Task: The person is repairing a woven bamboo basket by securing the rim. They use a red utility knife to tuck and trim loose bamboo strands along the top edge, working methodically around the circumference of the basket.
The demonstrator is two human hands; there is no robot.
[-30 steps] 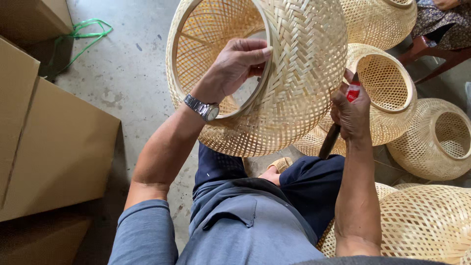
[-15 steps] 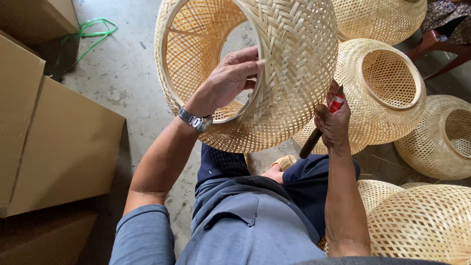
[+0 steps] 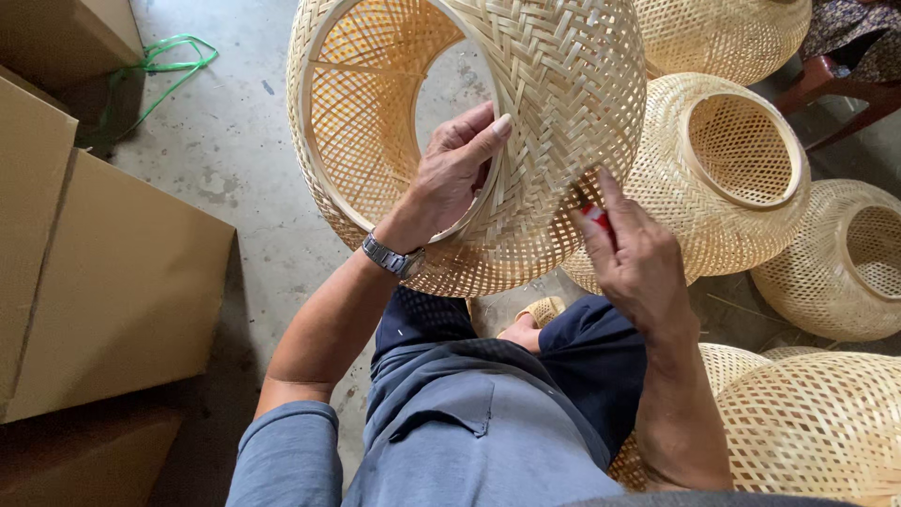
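Note:
A large woven bamboo lampshade [image 3: 563,84] hangs in the air in front of me, its round opening turned toward me. My left hand [image 3: 455,174], with a metal watch on the wrist, grips the shade's inner ring at the rim. My right hand [image 3: 633,258] is closed around a small tool with a red handle [image 3: 595,218], pressed against the lower outside of the weave. The tool's working end is hidden behind my fingers and the shade.
Several more woven bamboo shades [image 3: 723,169] lie on the concrete floor to the right and at lower right [image 3: 807,422]. Flat cardboard boxes [image 3: 113,282] stand on the left. A green cord [image 3: 169,66] lies at upper left. A red stool [image 3: 835,89] is at upper right.
The shade has turned and come nearer, its opening swinging further toward me. My right hand has shifted along the lower weave with the red-handled tool. My left hand keeps its grip on the ring.

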